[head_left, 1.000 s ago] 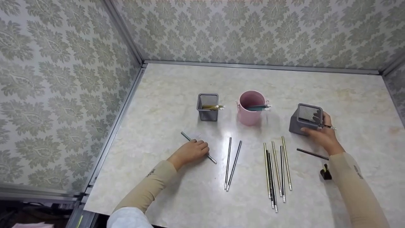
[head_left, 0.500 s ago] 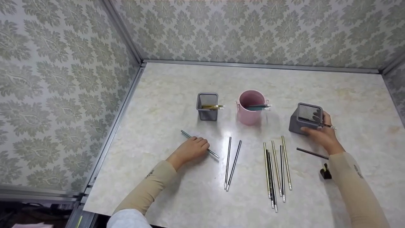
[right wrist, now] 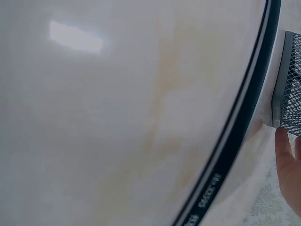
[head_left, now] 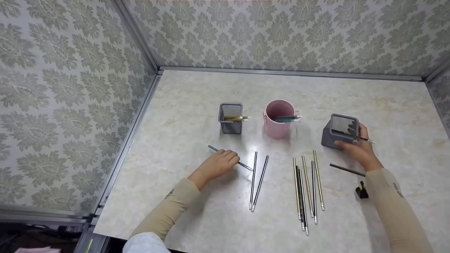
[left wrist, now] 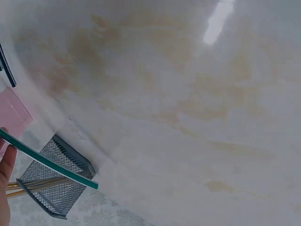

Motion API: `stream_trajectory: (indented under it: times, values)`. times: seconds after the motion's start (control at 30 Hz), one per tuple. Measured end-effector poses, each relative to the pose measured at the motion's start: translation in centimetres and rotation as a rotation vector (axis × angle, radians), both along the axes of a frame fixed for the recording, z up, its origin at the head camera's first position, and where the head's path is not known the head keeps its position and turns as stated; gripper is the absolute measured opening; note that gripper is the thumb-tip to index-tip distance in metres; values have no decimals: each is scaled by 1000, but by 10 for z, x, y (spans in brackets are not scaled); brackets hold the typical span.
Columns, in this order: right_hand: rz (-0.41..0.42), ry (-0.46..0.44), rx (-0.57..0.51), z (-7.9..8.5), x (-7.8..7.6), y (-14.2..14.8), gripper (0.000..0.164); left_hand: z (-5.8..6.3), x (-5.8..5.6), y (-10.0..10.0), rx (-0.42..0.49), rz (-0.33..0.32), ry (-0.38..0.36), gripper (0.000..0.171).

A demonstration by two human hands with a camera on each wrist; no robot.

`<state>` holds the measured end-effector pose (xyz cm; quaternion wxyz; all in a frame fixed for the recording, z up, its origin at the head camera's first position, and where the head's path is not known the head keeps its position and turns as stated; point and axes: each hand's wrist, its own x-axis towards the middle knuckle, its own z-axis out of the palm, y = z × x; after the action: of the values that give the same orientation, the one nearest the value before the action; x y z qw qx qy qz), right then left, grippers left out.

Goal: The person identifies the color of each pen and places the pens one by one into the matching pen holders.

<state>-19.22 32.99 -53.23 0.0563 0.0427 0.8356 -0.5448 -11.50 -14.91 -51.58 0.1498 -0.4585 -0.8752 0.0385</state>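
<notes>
My left hand (head_left: 217, 165) pinches a green pencil (left wrist: 47, 162) low over the table, left of two black pencils (head_left: 254, 181). Its silvery eraser end overlaps the nearer black one in the head view. On the right, my right hand (head_left: 360, 151) grips a grey mesh pencil holder (head_left: 330, 140), thumb on the front and fingers behind. A black pencil (head_left: 364, 139) leans out of that holder's mouth. A second mesh holder (head_left: 232, 128) with yellow pencils (head_left: 233, 119) and a pink bucket (head_left: 276, 130) with green pencils (head_left: 286, 119) stand behind the left hand.
Several gold and black pencils (head_left: 318, 179) lie side by side at centre right. One loose black pencil (head_left: 346, 170) and a small black object (head_left: 361, 192) are near the right forearm. Patterned walls (head_left: 260, 35) border the table (head_left: 197, 91).
The left hand has slid a little to the right with the green pencil, whose eraser end swung up and now meets the black pencil. The right hand and its holder stay put.
</notes>
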Motion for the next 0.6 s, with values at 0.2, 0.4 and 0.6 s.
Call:
stream_trajectory:
  times: [0.2,0.4,0.6]
  values:
    - [-5,3,17,-1,-1,2,104,7,-1,13,75,-6,17,11]
    - [1,-16,9,-1,0,3,106,12,-1,25,147,-16,23,13]
    - [16,-7,-5,0,0,2,103,19,-6,36,291,-5,-6,10]
